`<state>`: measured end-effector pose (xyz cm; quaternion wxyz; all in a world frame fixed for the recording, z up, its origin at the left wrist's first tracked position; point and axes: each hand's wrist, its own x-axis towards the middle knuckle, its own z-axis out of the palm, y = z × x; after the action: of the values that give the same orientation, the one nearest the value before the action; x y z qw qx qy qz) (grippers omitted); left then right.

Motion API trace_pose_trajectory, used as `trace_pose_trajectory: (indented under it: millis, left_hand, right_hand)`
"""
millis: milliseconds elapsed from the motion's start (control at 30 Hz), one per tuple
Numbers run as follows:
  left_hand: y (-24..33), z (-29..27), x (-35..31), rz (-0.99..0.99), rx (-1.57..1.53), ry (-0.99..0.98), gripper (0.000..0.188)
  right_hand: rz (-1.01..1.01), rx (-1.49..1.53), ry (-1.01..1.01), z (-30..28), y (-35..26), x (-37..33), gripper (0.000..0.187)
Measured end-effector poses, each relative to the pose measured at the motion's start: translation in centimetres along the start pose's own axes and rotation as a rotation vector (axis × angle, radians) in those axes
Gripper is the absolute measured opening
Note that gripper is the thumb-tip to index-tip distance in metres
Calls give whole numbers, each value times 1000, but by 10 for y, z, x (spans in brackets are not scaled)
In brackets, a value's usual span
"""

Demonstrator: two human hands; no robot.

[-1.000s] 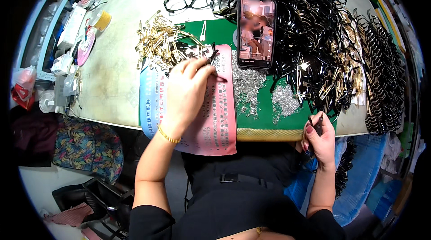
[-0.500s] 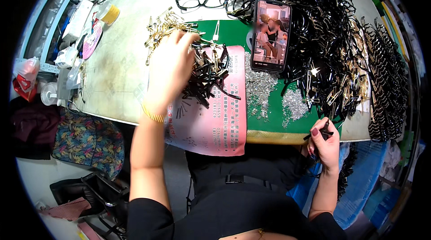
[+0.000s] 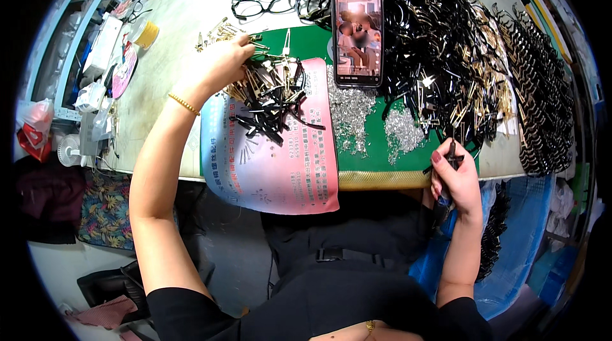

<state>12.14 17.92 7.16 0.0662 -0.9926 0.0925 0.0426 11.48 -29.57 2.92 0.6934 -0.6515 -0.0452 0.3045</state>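
Note:
My left hand (image 3: 220, 65) reaches over the mat with its fingers curled down at a heap of thin gold eyeglass temple parts (image 3: 220, 34); its fingertips are partly hidden. Beside it lie dark eyeglass temples (image 3: 271, 111), heaped on a printed pink and blue sheet (image 3: 287, 181). Near the table's front edge, my right hand (image 3: 462, 181) is closed round a black tool (image 3: 452, 155) with a bit of blue below; its exact kind is unclear. Two spreads of tiny silvery pieces (image 3: 405, 132) lie between my hands on the green mat (image 3: 376, 156).
A phone (image 3: 358, 38) showing a video stands beyond the silvery pieces. A large tangle of black eyeglass frames (image 3: 427, 29) fills the back right, with stacked frames (image 3: 542, 99) at the right edge. A yellow-filled tub (image 3: 145, 34) and a small fan (image 3: 69, 148) are on the left.
The view has shifted, moving the table items leftward and slightly upward in it. My left hand has drawn left across the gold parts. My right hand keeps its grip on the black tool.

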Motion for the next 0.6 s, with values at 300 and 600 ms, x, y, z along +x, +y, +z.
trace_pose_trajectory:
  millis: [300, 600]
  left_hand:
    - [37, -10, -49, 79, -153, 195, 23]
    - [36, -20, -8, -52, -352, 162, 21]
  right_hand:
    - [-90, 2, 31, 2, 5, 4, 19]
    - [-152, -40, -31, 0, 5, 3, 22]
